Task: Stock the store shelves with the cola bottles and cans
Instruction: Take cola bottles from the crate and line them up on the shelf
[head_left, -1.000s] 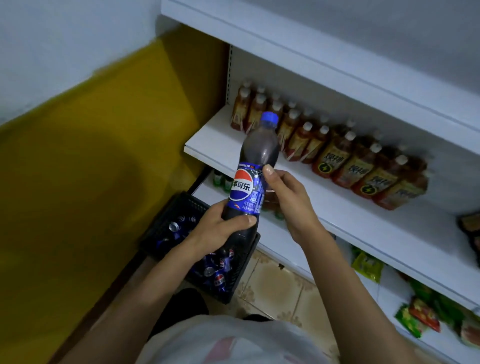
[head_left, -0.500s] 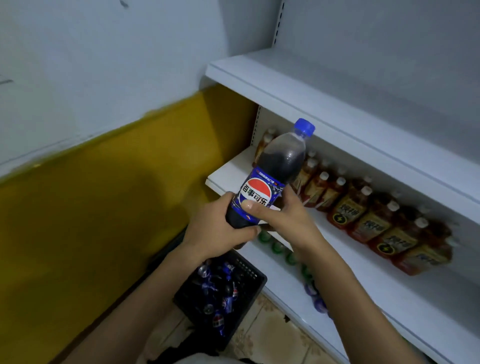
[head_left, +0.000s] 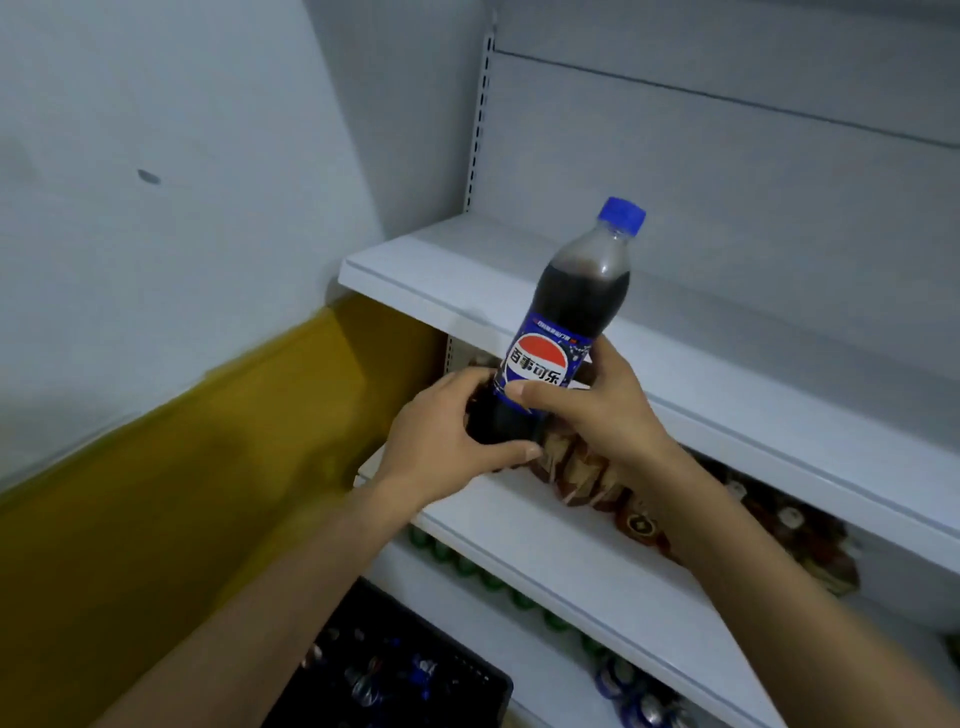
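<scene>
**Blue-capped cola raised to the bare upper shelf**

Dark cola is seen through clear plastic in the cola bottle (head_left: 558, 332), which has been lifted within the last second from low over the black crate (head_left: 415, 670) to the level of the upper shelf (head_left: 727, 374); it is held in the air in front of that shelf's edge, not yet set down, and is tilted with its cap (head_left: 622, 214) leaning up and to the right. The base is wrapped by the curled fingers of the left hand (head_left: 447, 447); the label's lower edge is gripped by the right hand (head_left: 597, 410), thumb laid across the front. Placement is judged to be the step now in hand, since the bottle has been brought up to the board that shows no stock.

White boards are fitted to a slotted upright against a pale grey back panel; the middle shelf (head_left: 545, 535) is lined with brown tea bottles (head_left: 582, 467), and green caps (head_left: 467, 561) are seen on the shelf beneath. More cans are left in the crate on the floor; a yellow band (head_left: 182, 493) is painted along the lower wall at the left.
</scene>
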